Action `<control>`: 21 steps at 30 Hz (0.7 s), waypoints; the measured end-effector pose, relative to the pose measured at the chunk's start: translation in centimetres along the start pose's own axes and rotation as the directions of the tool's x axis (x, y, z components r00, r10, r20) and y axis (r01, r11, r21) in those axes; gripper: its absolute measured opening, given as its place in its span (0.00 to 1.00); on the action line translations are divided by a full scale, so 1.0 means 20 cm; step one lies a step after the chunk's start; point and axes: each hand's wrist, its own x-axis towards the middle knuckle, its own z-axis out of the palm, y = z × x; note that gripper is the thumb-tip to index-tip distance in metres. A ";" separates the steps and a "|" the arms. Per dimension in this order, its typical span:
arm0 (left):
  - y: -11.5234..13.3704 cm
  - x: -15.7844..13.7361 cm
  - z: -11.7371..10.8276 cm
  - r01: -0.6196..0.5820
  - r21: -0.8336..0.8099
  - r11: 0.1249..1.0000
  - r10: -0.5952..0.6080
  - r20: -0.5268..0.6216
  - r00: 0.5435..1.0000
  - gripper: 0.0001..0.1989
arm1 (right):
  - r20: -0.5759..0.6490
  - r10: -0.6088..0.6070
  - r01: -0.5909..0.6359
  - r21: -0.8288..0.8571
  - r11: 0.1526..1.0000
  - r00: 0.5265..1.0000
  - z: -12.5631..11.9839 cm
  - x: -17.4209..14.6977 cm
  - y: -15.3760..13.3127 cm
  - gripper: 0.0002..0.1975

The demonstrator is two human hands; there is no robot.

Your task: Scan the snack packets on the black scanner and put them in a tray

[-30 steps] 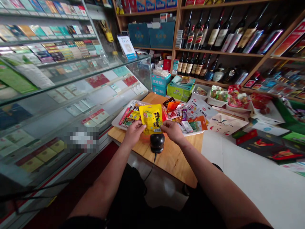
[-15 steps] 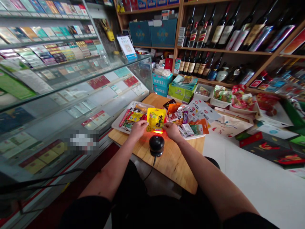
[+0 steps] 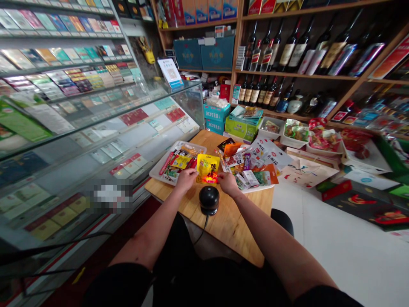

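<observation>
A yellow candy packet [image 3: 208,167] is held upright between my two hands. My left hand [image 3: 187,179] pinches its left edge, while my right hand [image 3: 228,183] is closed on its lower right edge. Just in front of the packet, towards me, a black scanner [image 3: 208,199] with a cable stands on the wooden table [image 3: 236,221]. Its red light falls on the lower part of the packet. Behind my left hand lies a white tray [image 3: 156,170] of snack packets. Beyond my right hand is another heap of packets [image 3: 247,164] on a white tray.
A glass display counter [image 3: 128,115] with cigarette packs runs along the left. Shelves of wine bottles [image 3: 287,51] stand at the back. White bins of snacks [image 3: 295,132] and a dark gift box [image 3: 361,200] line the right side, above a pale floor [image 3: 319,251].
The packet has come down slightly nearer the scanner, and red light now shows on its lower front. Both hands keep their hold. The camera view has tilted a little.
</observation>
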 end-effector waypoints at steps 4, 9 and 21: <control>0.02 0.01 0.00 -0.015 0.003 1.000 0.015 -0.015 1.000 0.13 | -0.025 -0.010 0.009 -0.012 1.000 1.000 -0.01 -0.01 -0.01 0.08; 0.05 0.04 0.03 -0.073 -0.003 0.997 0.073 -0.015 0.997 0.15 | -0.065 -0.024 0.024 -0.008 1.000 0.998 -0.06 -0.03 -0.04 0.08; 0.16 0.34 0.24 -0.107 -0.092 0.990 0.108 -0.001 0.994 0.10 | -0.122 -0.116 0.067 -0.350 0.934 0.986 -0.25 0.12 -0.06 0.15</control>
